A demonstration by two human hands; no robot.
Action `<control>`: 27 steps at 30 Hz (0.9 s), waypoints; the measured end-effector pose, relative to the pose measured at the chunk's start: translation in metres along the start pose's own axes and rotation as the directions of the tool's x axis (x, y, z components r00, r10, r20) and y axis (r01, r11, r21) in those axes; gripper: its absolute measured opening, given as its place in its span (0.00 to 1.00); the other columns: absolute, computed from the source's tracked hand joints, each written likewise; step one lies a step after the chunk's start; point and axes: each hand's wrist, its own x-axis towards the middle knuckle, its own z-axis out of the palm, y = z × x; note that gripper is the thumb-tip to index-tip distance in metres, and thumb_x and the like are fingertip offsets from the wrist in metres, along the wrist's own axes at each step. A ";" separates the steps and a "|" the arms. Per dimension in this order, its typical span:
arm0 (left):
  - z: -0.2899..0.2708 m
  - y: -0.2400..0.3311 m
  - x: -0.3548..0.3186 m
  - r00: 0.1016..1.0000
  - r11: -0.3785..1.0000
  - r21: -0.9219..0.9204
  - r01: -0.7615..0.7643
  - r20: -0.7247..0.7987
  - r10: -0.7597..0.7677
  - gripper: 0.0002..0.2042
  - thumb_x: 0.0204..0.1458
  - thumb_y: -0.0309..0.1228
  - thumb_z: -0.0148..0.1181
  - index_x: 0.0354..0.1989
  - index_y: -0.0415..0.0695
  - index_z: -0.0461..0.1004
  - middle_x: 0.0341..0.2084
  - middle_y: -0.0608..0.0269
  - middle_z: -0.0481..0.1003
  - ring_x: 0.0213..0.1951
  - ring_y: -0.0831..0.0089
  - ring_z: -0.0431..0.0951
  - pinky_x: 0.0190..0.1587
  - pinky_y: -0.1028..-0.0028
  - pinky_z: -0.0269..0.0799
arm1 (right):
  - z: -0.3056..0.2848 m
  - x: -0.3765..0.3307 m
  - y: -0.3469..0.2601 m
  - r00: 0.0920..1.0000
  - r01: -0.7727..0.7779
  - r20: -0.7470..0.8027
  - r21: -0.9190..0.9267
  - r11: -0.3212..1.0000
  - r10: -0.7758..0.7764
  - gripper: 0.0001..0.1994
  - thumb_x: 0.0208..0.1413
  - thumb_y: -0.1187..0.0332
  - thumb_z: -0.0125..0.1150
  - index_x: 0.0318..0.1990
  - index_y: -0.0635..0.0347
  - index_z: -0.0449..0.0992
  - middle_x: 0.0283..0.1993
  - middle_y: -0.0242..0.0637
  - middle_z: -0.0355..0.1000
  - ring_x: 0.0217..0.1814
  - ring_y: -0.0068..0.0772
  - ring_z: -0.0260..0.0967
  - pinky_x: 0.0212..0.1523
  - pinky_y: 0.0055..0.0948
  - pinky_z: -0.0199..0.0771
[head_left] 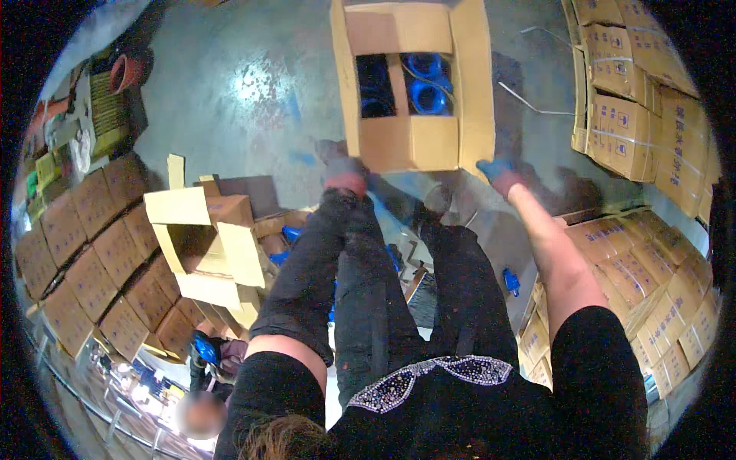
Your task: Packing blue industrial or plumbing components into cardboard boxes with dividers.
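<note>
An open cardboard box [406,142] lies in front of me with its flaps folded outward. Inside it, several blue, round-mouthed objects [428,98] sit beside a cardboard divider; those on the left are in deep shadow. My left hand [345,175], in a dark and reddish glove, is closed at the box's near left corner, its fingers dim and partly hidden. At the near right corner, my right hand [504,178], in a blue and reddish glove, grips the edge of the flap.
Strapped cartons [625,126] are stacked at the right, with more cartons [103,238] along the left. Another open box [203,249] stands left of my legs, next to blue parts. A loose strap [529,103] lies on the floor. Another person [211,368] is at lower left.
</note>
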 end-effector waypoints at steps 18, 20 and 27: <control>0.003 -0.076 -0.132 0.870 0.815 -0.325 -0.479 -0.055 0.489 0.23 0.48 0.40 0.52 0.52 0.42 0.66 0.43 0.51 0.72 0.46 0.50 0.72 0.52 0.60 0.64 | 0.067 -0.049 -0.095 0.794 -0.311 -0.517 0.103 0.945 0.318 0.19 0.50 0.61 0.49 0.46 0.63 0.71 0.50 0.53 0.66 0.52 0.51 0.65 0.53 0.42 0.62; -0.024 -0.097 -0.126 0.867 0.783 -0.521 -0.340 0.149 0.476 0.22 0.49 0.40 0.51 0.51 0.42 0.67 0.42 0.50 0.73 0.45 0.51 0.72 0.51 0.60 0.65 | 0.042 -0.042 -0.160 0.716 -0.028 -0.687 0.149 0.988 0.124 0.19 0.48 0.63 0.53 0.47 0.64 0.70 0.52 0.51 0.65 0.55 0.47 0.62 0.57 0.38 0.58; -0.052 -0.304 -0.177 0.996 0.909 -0.415 -0.050 0.044 0.075 0.17 0.52 0.42 0.45 0.36 0.41 0.72 0.36 0.48 0.74 0.39 0.51 0.74 0.40 0.55 0.68 | 0.043 -0.035 -0.278 0.905 0.209 -0.403 0.145 0.967 -0.135 0.18 0.48 0.63 0.54 0.45 0.63 0.72 0.50 0.47 0.68 0.54 0.47 0.63 0.57 0.36 0.61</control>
